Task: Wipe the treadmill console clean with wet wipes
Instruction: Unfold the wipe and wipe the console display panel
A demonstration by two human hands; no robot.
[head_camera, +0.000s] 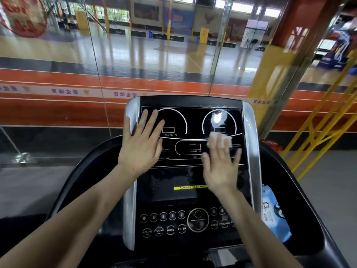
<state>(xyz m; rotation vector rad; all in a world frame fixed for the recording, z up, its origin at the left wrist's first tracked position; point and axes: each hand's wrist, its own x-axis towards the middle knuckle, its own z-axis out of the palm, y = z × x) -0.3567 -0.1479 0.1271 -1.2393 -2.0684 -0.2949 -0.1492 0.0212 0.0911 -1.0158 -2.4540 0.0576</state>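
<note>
Head view: treadmill console (193, 120), black glossy display panel between silver side rails, faces the person; left hand (140, 144) lies flat on the panel's left side over the INCLINE dial, fingers (152, 120) spread and empty. Right hand (222, 167) presses a white wet wipe (220, 139) flat against the panel's right side just below the right dial, fingers (219, 147) extended and slightly apart, image blurred there. Blue-and-white wipes pack (274, 213) sits in the console's right side pocket beside the button rows; whether it is open cannot be told
</note>
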